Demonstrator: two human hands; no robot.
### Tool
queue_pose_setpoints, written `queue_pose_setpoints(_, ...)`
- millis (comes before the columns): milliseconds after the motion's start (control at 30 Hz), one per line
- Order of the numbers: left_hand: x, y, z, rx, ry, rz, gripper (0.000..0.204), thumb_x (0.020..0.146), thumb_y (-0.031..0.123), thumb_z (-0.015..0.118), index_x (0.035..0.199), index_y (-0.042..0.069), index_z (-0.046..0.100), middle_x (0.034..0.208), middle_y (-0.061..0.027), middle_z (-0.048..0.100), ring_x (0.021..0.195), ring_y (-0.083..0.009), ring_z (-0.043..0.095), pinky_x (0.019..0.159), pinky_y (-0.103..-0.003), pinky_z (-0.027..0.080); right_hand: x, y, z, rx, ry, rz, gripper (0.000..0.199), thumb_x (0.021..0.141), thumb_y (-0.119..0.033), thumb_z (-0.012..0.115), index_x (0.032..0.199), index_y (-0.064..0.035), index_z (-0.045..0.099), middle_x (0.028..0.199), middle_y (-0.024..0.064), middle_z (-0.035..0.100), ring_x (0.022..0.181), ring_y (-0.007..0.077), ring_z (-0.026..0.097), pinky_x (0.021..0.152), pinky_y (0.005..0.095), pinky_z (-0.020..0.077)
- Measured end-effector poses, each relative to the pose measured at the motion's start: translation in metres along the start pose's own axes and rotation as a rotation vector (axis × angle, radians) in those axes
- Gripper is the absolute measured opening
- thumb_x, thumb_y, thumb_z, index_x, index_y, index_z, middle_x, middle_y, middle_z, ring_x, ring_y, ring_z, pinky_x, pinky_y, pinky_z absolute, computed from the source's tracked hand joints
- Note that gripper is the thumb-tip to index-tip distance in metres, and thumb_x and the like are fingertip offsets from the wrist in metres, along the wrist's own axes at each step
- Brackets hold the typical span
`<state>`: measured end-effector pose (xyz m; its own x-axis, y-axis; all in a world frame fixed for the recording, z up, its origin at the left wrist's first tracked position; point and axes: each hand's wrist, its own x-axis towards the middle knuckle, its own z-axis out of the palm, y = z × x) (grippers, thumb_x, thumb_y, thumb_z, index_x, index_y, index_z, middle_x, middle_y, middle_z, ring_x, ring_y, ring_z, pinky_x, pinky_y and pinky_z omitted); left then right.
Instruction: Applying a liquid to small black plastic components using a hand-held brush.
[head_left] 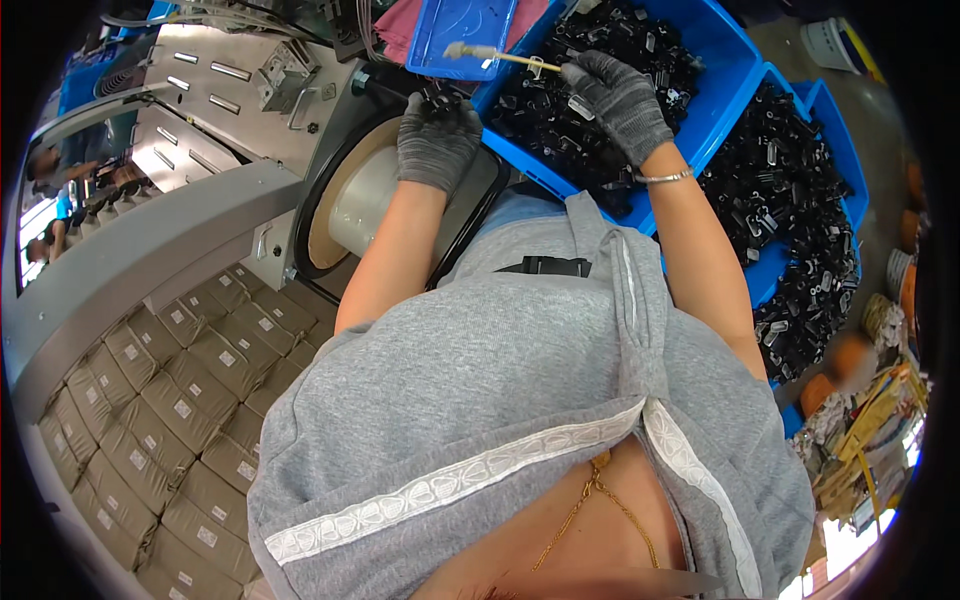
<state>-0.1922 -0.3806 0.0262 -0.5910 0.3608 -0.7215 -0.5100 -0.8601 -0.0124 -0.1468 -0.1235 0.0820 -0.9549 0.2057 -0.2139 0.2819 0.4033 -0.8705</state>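
My left hand (438,145), in a grey knit glove, is closed around small black plastic parts (440,98) beside the near corner of a blue bin. My right hand (622,105), gloved alike, reaches over that bin. Its fingers grip a thin stick-handled brush (527,61) whose pale, clumped tip points left, above a small shallow blue tray (425,42). The blue bin (732,65) holds a heap of small black plastic pieces (560,135), with some clear ones mixed in.
Right of the bin, another blue container (850,175) is heaped with similar black pieces. A large pale spool (365,205) stands under my left forearm. Machine panels (205,110) rise at the left, above stacked wrapped packages (190,385). Pink cloth (397,32) lies by the tray.
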Motion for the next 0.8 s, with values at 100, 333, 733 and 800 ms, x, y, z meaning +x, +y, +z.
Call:
queue_pose_setpoints(100,0.002,0.001,0.009,0.066,-0.071,-0.029,0.028,0.083,0.036,0.063,0.093,0.01,0.064,0.094,-0.0083,0.068,0.088,-0.0298,0.063,0.074,-0.046,0.051,-0.018,-0.01,-0.007,-0.003,-0.002,-0.111,0.035,0.089,-0.034,0.067,0.107,-0.0045,0.068,0.088,0.0136,0.07,0.08,0.021,0.067,0.076,0.0322,0.0537)
queue_pose_setpoints(333,-0.005,-0.027,0.032,0.362,-0.146,0.055,0.028,0.082,0.035,0.066,0.094,0.01,0.065,0.091,-0.0078,0.068,0.083,-0.0277,0.064,0.075,-0.045,0.054,-0.039,-0.039,-0.023,-0.427,-0.055,-0.332,0.03,0.091,-0.031,0.062,0.103,-0.0045,0.069,0.082,0.0143,0.07,0.077,0.0279,0.068,0.075,0.038,0.0538)
queue_pose_setpoints(733,0.079,-0.149,0.044,0.453,-0.387,-0.018,0.033,0.089,0.035,0.066,0.111,0.009,0.064,0.103,-0.0092,0.069,0.098,-0.0246,0.063,0.09,-0.038,0.051,-0.129,-0.004,-0.074,-0.214,0.239,-0.001,0.027,0.092,-0.032,0.061,0.093,-0.005,0.065,0.07,0.013,0.065,0.062,0.0238,0.064,0.058,0.0372,0.0496)
queue_pose_setpoints(800,0.116,-0.145,0.049,0.376,-0.342,-0.057,0.034,0.09,0.037,0.064,0.109,0.009,0.064,0.101,-0.0067,0.068,0.095,-0.0233,0.062,0.087,-0.038,0.051,-0.157,0.015,-0.097,-0.111,0.469,0.021,0.025,0.091,-0.029,0.064,0.098,-0.0052,0.067,0.07,0.0104,0.065,0.061,0.015,0.06,0.058,0.0316,0.0488)
